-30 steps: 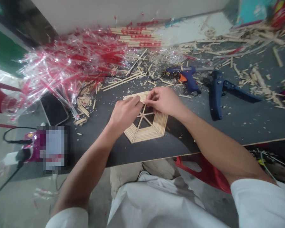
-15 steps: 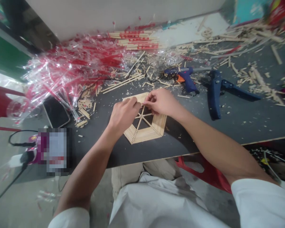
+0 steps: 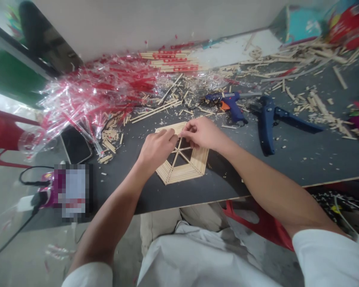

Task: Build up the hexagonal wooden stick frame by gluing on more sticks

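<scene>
A hexagonal wooden stick frame [image 3: 184, 173], built from nested rows of thin sticks with spokes meeting in the middle, lies flat on the dark table. My left hand [image 3: 159, 148] rests over its far left side, fingers bent and closed. From the right, my right hand [image 3: 202, 134] reaches to the frame's far side with thumb and forefinger pinched. The fingertips of both hands come close together at the inner edge of the far side. Whatever they pinch is too small and covered to make out.
A blue glue gun [image 3: 235, 107] and a dark blue hand cutter [image 3: 266, 129] lie to the right. Red and clear plastic wrappers [image 3: 107, 85] heap at the back left, near a phone [image 3: 75, 144]. Stick offcuts [image 3: 317, 105] litter the table. A power strip [image 3: 44, 187] sits at the left edge.
The view has shifted slightly, so the scene sits a little lower. Both hands stay at the frame's far side, with only slight finger movement.
</scene>
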`<state>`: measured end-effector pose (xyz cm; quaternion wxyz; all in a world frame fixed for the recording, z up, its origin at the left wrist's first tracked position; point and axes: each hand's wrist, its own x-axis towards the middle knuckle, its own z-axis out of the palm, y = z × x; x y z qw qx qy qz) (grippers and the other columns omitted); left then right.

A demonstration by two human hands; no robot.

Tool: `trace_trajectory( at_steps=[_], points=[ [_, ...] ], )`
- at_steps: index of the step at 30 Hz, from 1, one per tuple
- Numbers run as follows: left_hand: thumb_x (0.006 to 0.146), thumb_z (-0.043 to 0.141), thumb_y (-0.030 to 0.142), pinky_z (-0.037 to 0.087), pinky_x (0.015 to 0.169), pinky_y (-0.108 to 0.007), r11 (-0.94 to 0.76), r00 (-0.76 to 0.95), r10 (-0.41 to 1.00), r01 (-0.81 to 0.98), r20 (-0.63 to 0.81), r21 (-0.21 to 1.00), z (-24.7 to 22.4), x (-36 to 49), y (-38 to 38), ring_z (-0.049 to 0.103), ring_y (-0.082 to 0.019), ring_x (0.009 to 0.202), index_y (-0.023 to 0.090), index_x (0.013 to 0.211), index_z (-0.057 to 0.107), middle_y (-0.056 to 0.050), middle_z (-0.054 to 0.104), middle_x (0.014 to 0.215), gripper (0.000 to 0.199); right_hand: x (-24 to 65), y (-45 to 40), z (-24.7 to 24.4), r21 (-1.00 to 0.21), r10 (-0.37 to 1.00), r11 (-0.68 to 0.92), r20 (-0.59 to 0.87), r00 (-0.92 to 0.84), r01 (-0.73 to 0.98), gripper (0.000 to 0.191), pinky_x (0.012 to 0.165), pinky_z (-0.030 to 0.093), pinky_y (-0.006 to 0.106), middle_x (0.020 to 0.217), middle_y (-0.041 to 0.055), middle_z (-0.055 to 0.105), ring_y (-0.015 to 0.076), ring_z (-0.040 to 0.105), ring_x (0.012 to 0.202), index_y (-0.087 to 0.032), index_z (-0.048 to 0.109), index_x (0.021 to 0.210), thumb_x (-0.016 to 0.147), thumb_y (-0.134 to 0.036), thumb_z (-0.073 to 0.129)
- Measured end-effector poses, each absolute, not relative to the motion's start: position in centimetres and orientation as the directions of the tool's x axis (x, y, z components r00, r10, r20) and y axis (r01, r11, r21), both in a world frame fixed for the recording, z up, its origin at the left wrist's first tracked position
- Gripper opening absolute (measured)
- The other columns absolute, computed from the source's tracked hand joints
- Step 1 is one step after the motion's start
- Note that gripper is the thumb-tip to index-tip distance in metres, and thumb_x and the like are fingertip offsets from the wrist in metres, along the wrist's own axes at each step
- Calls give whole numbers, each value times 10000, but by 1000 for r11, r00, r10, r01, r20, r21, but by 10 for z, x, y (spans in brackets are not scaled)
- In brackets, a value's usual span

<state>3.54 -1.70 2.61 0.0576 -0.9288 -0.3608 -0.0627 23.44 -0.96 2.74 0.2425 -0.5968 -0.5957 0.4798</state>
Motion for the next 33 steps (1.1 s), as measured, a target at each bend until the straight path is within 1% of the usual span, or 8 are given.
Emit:
trace_trajectory(
  at_steps=[6,11,17,24,27,29,31,33],
  points=[
    [1091,463,161,358,555,-329,-742,749,636,660,188,-119,23,33,-17,665,-182,795,159,936,750,-78,739,918,326,240,-8,25,-852,977,-81,-170,-126,518,207,567,490,330,681,24,719,155,625,484,-210,636,782,989,-207,641],
    [1115,498,268,397,543,-312,-759,750,590,641,299,-111,15,27,-13,701,-174,797,185,974,764,-60,740,891,312,249,-2,21,-665,991,120,118,-55,737,179,710,444,354,702,53,697,210,630,661,-221,591,811,990,-238,592],
    [1136,470,285,468,571,-277,-745,619,552,667,559,-3,17,24,-14,737,-121,761,196,1118,740,-46,796,977,284,251,-1,17,-632,974,225,139,-177,742,206,689,376,348,731,62,640,218,570,678,-245,493,844,1035,-308,447],
    [1118,513,270,455,560,-278,-685,554,604,729,572,17,16,17,-13,744,-119,749,186,1077,756,-32,807,950,261,251,2,15,-597,968,244,200,-153,764,401,655,297,356,580,-1,428,166,379,559,-268,314,671,1044,-362,429],
    [1112,528,287,422,542,-292,-693,590,601,721,540,-17,16,19,-14,728,-125,717,194,1015,767,-25,795,899,273,252,3,13,-618,973,217,204,-112,756,437,650,334,343,559,-7,446,165,433,562,-262,343,652,1033,-405,501],
    [1110,526,287,397,536,-301,-702,619,589,710,520,-50,17,21,-15,708,-129,693,202,966,764,-19,778,846,291,255,3,15,-670,977,203,183,-106,714,359,672,395,340,597,5,540,177,519,588,-257,434,699,1031,-370,512],
    [1111,523,290,384,542,-305,-707,644,583,703,495,-80,19,24,-15,697,-138,710,203,933,755,-24,770,850,304,260,4,18,-718,978,205,176,-111,665,231,722,467,352,704,33,656,194,613,650,-245,539,812,1032,-283,480],
    [1109,532,314,381,552,-309,-708,668,596,699,445,-101,19,26,-16,693,-157,761,196,902,744,-43,769,899,319,268,6,21,-687,969,229,228,-94,690,193,824,523,388,894,81,736,226,695,801,-234,618,936,1014,-188,447]
  ],
)
